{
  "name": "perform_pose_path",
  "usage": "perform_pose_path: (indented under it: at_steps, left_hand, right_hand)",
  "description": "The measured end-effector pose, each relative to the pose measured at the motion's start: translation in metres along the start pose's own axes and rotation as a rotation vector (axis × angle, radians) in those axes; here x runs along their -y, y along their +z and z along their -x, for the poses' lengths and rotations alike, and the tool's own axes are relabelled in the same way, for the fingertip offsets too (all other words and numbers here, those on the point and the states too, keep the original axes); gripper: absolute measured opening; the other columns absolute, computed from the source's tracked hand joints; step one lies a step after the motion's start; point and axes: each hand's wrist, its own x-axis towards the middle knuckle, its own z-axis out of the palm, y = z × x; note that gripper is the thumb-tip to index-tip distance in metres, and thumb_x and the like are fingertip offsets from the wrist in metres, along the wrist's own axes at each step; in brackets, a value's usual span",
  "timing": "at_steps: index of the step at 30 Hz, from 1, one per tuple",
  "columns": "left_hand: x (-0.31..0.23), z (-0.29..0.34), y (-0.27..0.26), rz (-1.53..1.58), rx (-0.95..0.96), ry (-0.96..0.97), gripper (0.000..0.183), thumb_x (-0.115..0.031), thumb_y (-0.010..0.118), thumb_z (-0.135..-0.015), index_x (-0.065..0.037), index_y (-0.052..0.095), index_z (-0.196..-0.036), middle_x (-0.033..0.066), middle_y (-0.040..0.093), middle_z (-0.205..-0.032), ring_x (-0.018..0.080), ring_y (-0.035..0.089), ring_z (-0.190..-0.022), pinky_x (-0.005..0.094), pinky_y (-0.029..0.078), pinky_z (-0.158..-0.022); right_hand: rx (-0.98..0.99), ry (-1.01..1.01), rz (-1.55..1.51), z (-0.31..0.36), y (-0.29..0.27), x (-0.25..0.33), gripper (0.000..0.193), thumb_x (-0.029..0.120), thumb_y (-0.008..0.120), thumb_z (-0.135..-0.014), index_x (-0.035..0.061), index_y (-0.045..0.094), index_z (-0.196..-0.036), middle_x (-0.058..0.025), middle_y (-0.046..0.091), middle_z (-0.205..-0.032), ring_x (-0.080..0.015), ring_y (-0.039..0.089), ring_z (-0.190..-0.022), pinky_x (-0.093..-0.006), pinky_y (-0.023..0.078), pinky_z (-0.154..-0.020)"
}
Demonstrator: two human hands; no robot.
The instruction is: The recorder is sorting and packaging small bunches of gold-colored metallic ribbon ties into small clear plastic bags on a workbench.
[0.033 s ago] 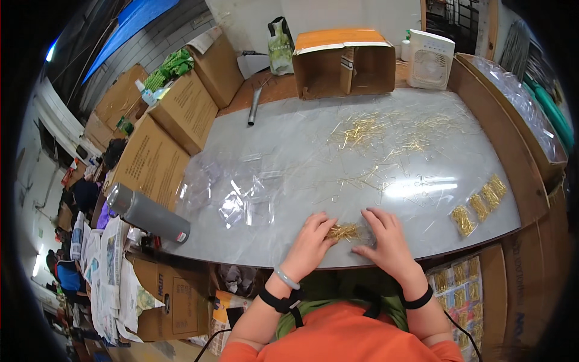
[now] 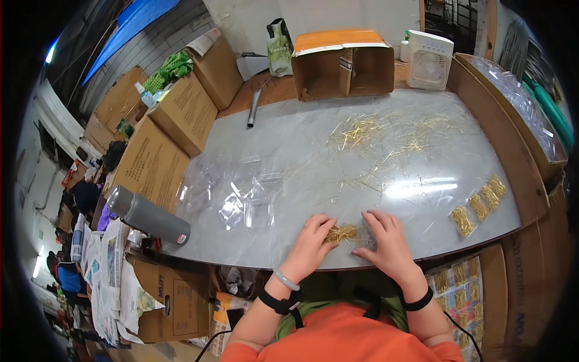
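Note:
A small bundle of gold wire hooks (image 2: 344, 233) lies crosswise at the near edge of the table, partly inside a clear plastic sleeve or box (image 2: 365, 236). My left hand (image 2: 306, 246) pinches the bundle's left end between thumb and fingers. On the other side, my right hand (image 2: 391, 246) curves round the clear plastic, its thumb low and its fingers above. The plastic's exact shape is hard to make out. Farther back, loose gold hooks (image 2: 360, 131) are heaped and scattered. Several filled clear packs (image 2: 462, 221) stand in a slanted row at the right.
Empty clear plastic pieces (image 2: 241, 196) lie left of my hands. A grey bottle (image 2: 151, 214) rests at the left edge, near cardboard boxes (image 2: 151, 154). At the back are a grey tube (image 2: 254, 110), an open carton (image 2: 319, 72) and a white fan (image 2: 429, 60). Cardboard walls (image 2: 506, 114) border the right.

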Motion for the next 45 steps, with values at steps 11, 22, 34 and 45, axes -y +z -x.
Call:
perform_pose_path:
  at_steps: [11, 22, 34, 45]
  left_hand:
    - [-0.011, -0.008, 0.0, -0.114, 0.001, 0.146, 0.068, -0.021, 0.082, -0.081, -0.004, 0.056, -0.141, 0.0176, 0.055, -0.141, 0.0419, 0.046, -0.136, 0.0487, 0.038, -0.114]
    - [-0.015, -0.003, -0.002, -0.121, -0.02, 0.198, 0.072, -0.013, 0.075, -0.085, 0.003, 0.044, -0.147, 0.0236, 0.052, -0.14, 0.0438, 0.046, -0.134, 0.0486, 0.038, -0.113]
    - [0.003, 0.005, 0.002, 0.061, 0.024, 0.119, 0.089, -0.007, 0.074, -0.084, -0.001, 0.025, -0.158, 0.0213, 0.051, -0.143, 0.0408, 0.049, -0.13, 0.0472, 0.039, -0.112]
    - [-0.002, 0.01, -0.018, -0.037, -0.002, 0.055, 0.071, -0.016, 0.082, -0.08, 0.0, 0.052, -0.142, 0.0207, 0.054, -0.139, 0.0397, 0.05, -0.128, 0.0451, 0.041, -0.11]
  right_hand:
    - [-0.106, -0.042, 0.057, 0.013, 0.019, -0.006, 0.026, 0.002, 0.071, -0.081, 0.0063, 0.066, -0.107, -0.0096, 0.068, -0.092, -0.0311, 0.065, -0.088, -0.0407, 0.053, -0.077]
    - [0.03, -0.179, -0.009, -0.008, 0.001, -0.002, 0.057, 0.009, 0.078, -0.08, 0.0062, 0.056, -0.133, -0.0135, 0.062, -0.125, -0.0349, 0.057, -0.118, -0.0417, 0.046, -0.102]
    - [0.092, -0.221, -0.143, -0.013, 0.028, -0.001, 0.046, 0.012, 0.078, -0.081, 0.0037, 0.059, -0.122, -0.0148, 0.061, -0.118, -0.0362, 0.058, -0.11, -0.0455, 0.05, -0.094]
    - [0.087, -0.318, 0.107, -0.001, 0.024, 0.012, 0.047, 0.015, 0.073, -0.087, 0.0033, 0.058, -0.129, -0.0173, 0.058, -0.134, -0.0365, 0.054, -0.126, -0.0477, 0.046, -0.106]
